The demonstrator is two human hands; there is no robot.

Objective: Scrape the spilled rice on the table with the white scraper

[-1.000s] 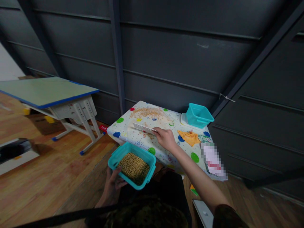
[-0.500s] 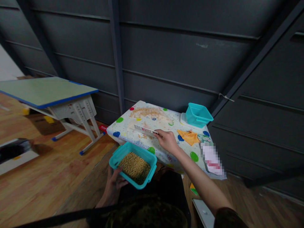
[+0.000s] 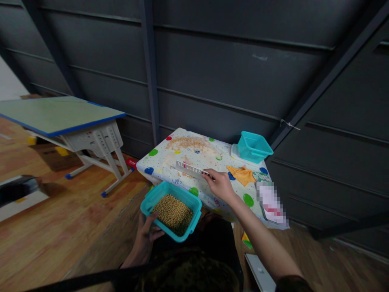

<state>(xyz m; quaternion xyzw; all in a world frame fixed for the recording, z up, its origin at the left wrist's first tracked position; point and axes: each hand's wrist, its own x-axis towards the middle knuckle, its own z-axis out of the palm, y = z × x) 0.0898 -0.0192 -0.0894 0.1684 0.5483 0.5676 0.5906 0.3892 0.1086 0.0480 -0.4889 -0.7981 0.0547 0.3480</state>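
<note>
My left hand (image 3: 148,236) grips the near side of a teal tub (image 3: 152,199) filled with yellowish beans (image 3: 171,212), held just below the front edge of a small table with a dotted cloth (image 3: 158,163). My right hand (image 3: 221,184) is closed on one end of a flat white ruler-like strip (image 3: 189,169), which lies across the cloth. Loose beans (image 3: 187,143) are spread over the far part of the cloth.
An empty teal tub (image 3: 253,146) on a white lid stands at the table's far right, an orange cloth (image 3: 242,174) beside it. A grey panelled wall (image 3: 212,61) rises behind. A desk with a blue-edged top (image 3: 57,115) stands left on the wood floor.
My right hand has drawn the white strip toward me and to the right across the cloth. The bean tub shifted slightly right.
</note>
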